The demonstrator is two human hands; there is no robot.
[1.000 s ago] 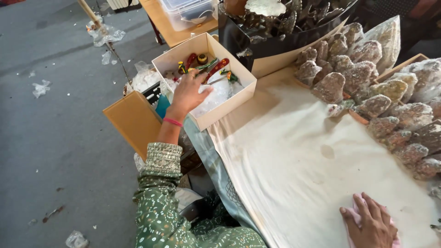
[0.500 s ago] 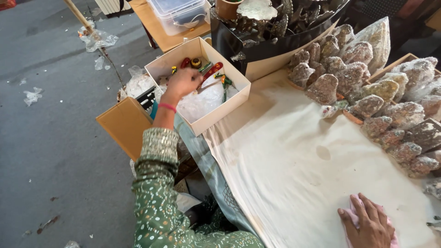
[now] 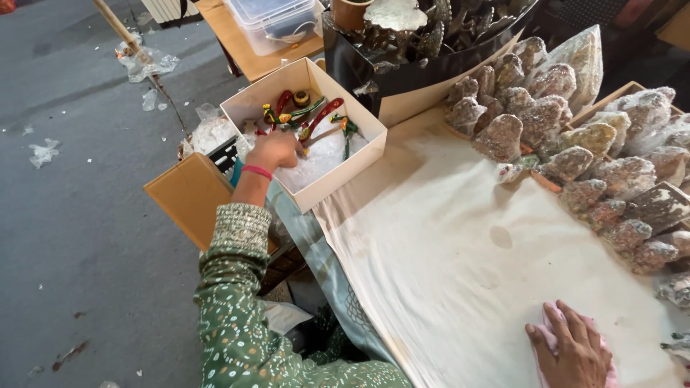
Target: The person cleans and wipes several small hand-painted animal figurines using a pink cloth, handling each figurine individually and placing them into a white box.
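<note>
In white box (image 3: 338, 183), left hand (image 3: 275, 149)

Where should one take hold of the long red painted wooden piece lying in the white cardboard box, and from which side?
Grip the long red painted wooden piece around its slim middle, coming from above. It lies flat and slanted on the clear plastic wrapping, so the open top of the white cardboard box is probably the only free way in. The left hand is already inside, beside it.
</note>
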